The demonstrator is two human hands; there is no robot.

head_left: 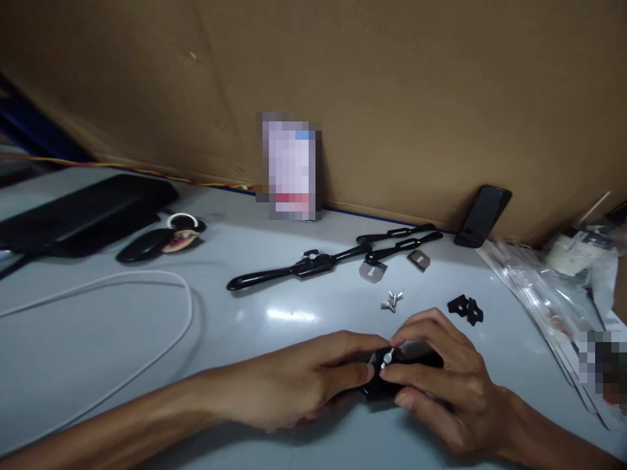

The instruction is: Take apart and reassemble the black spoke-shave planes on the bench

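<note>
My left hand (313, 378) and my right hand (441, 378) meet low in the middle of the white table (245, 326). Both close on a small black part (386, 385) resting on the table. My right thumb and forefinger pinch a small silver screw (386, 358) standing on top of that part. Just beyond my hands lie several loose silver screws (392, 301) and a small black clip (466, 309).
Long black metal arms (313, 264) with two small metal plates (372, 270) lie mid-table. A phone (482, 215) leans on the cardboard wall. Plastic bags (548, 294) sit at right, a white cable (147, 326) and a black case (83, 212) at left.
</note>
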